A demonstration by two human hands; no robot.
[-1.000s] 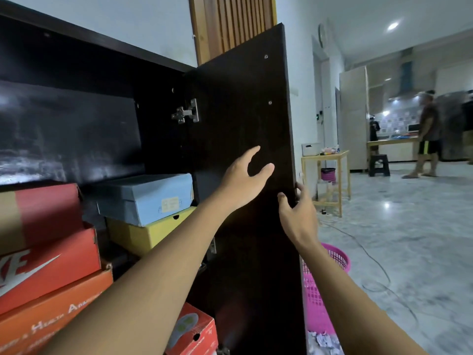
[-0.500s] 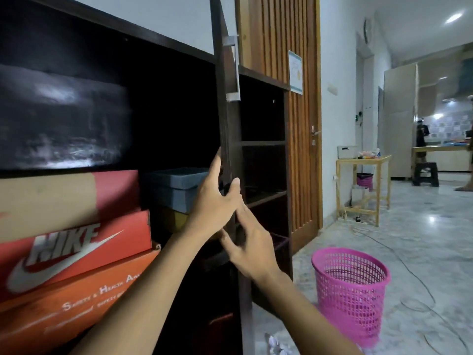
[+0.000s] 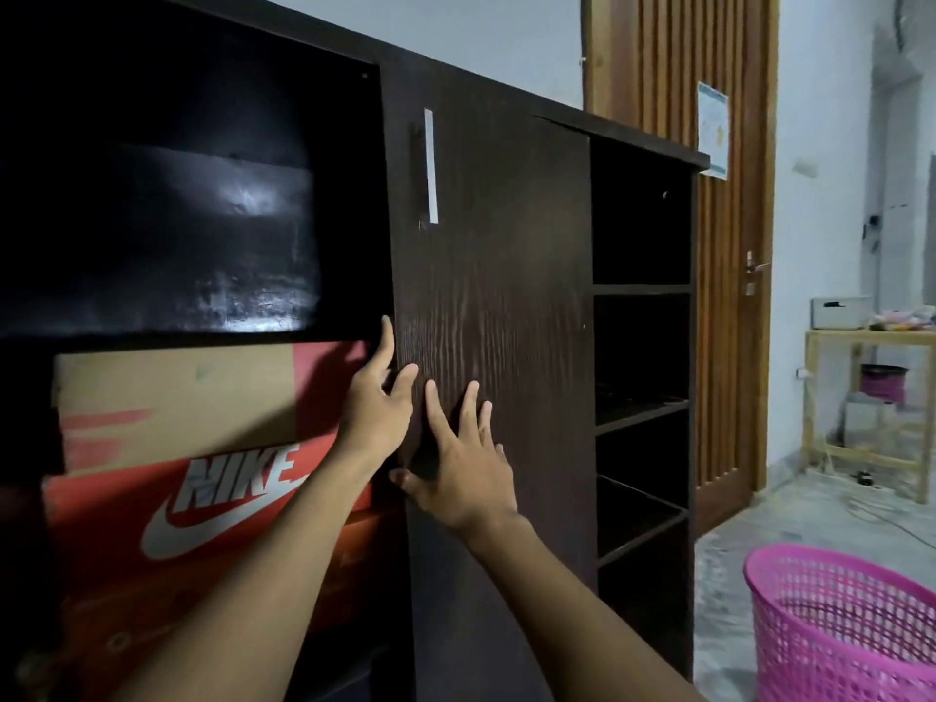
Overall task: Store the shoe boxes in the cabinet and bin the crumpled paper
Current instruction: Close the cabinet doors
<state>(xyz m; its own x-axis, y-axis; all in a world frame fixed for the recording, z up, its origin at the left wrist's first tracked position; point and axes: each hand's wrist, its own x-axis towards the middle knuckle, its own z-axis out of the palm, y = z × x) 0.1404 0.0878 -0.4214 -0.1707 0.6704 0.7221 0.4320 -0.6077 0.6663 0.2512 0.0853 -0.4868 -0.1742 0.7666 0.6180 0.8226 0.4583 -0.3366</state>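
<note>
- Head view: wood-grain cabinet door [image 3: 496, 306] is pressed by right hand [image 3: 461, 478], fingers flat; left hand [image 3: 377, 418], fingers straight, is laid on its edge.
- Red Nike shoe box [image 3: 202, 499] is stacked inside, left, partly blocked by left forearm [image 3: 263, 575].
- Pink mesh basket [image 3: 841, 630] is set on floor.

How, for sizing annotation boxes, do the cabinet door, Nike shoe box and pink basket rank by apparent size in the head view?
cabinet door
Nike shoe box
pink basket, unsure: the frame crops it, an arm covers the box.
</note>
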